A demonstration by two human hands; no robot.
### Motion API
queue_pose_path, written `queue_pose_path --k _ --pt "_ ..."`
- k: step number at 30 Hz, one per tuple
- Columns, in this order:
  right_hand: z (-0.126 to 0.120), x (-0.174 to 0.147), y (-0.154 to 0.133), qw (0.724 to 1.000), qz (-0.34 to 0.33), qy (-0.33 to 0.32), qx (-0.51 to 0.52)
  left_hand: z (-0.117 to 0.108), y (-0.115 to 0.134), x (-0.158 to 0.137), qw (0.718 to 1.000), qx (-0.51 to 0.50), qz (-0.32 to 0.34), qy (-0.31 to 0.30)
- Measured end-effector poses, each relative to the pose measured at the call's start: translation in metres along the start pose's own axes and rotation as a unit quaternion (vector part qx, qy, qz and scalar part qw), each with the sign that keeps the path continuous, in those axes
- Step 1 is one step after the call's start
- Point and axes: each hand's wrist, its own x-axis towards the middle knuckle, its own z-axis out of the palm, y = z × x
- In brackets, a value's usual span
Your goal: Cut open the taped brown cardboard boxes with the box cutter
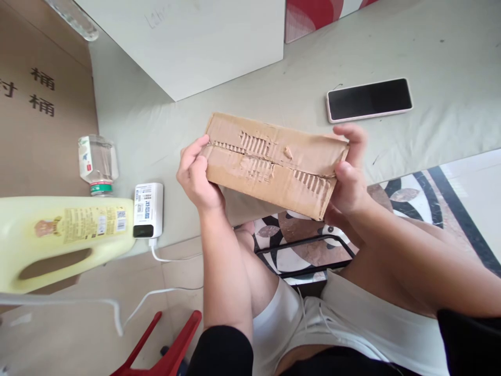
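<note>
A brown cardboard box (270, 162) is held up in front of me, tilted down to the right. Along its seam the paper is torn in patches, so the corrugated layer shows. My left hand (199, 177) grips the left end, with fingertips on the near edge and face. At the other end my right hand (351, 169) is closed around the right side, its thumb by the seam. The two flaps meet along the seam. The underside of the box is hidden from view.
A phone (369, 100) lies on the pale cloth-covered table (438, 57). A white panel (219, 42) stands at the back. To the left are a clear bottle (97, 162), a yellow jug (50, 224), a white power bank (148, 209) with a cable, and a large carton (43, 141).
</note>
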Motion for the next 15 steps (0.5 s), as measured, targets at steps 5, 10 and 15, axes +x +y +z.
queue_pose_path --k 5,10,15 --pt "0.001 0.004 -0.003 0.996 0.002 0.028 0.083 -0.002 -0.002 0.001 0.999 0.028 0.010 -0.013" --pt "-0.003 0.005 -0.005 0.996 0.043 0.055 0.060 -0.001 0.003 0.001 0.999 -0.010 0.030 -0.038" --pt "-0.006 0.005 -0.006 0.998 0.035 0.025 0.054 0.002 0.014 -0.002 0.998 -0.050 0.013 -0.021"
